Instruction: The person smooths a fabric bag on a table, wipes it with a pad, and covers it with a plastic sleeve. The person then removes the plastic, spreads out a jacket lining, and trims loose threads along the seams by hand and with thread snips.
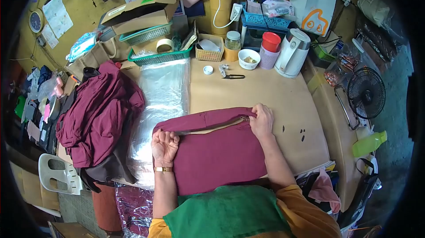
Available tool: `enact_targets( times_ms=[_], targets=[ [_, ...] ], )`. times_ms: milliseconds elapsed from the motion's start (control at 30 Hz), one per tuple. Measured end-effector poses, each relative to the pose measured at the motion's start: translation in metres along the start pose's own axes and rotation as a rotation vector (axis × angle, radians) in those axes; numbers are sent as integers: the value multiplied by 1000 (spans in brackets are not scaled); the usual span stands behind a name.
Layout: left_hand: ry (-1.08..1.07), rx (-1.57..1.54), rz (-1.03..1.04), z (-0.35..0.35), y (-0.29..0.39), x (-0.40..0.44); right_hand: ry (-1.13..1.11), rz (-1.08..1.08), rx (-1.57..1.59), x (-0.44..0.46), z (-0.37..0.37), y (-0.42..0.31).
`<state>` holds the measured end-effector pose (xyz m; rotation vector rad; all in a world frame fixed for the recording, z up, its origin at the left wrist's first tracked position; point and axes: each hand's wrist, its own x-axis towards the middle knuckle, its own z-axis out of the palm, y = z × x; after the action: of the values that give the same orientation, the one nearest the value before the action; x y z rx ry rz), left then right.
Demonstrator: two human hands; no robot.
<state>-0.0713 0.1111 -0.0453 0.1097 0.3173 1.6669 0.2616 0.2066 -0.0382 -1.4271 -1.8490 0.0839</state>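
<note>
A maroon garment (219,158) lies folded on the tan table in front of me, its waistband across the far edge with a narrow gap showing a light inner strip. My left hand (164,147), palm up with curled fingers, is at the band's left end; what the fingers hold is hidden. At the right end, my right hand (262,120) pinches the band's corner. Clear plastic sheets (164,83) lie stacked on the left, partly under the garment. A pile of maroon clothing (99,114) sits farther left.
Black snips (233,77) and a small white lid (208,69) lie beyond the garment. Along the back stand a green basket (161,57), a jar (232,45), a white bowl (249,59) and a kettle (293,54). A black fan (366,92) stands right.
</note>
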Motion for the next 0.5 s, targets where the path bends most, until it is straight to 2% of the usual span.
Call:
enact_targets(
  times_ms=[33, 100, 167, 267, 333, 367, 433, 500],
  targets=[
    [-1, 0, -2, 2, -2, -2, 26, -31, 1, -2, -3, 4],
    [-323, 2, -10, 3, -2, -8, 64, -101, 5, -8, -9, 8],
    [-271, -50, -32, 8, -2, -13, 98, -178, 12, -9, -12, 9],
    [-362, -73, 8, -1, 1, -13, 181, -294, -13, -9, -14, 4],
    [-231, -172, 6, 2, -2, -12, 158, -315, -27, -11, -14, 4],
    [-231, -174, 4, 4, -5, -10, 158, -315, -30, -10, -14, 4],
    [-269, 641, -254, 15, -10, -8, 140, -271, 28, -9, -12, 1],
    [-444, 1074, -608, 42, -39, -7, 133, -302, 23, -7, -12, -6]
  ],
)
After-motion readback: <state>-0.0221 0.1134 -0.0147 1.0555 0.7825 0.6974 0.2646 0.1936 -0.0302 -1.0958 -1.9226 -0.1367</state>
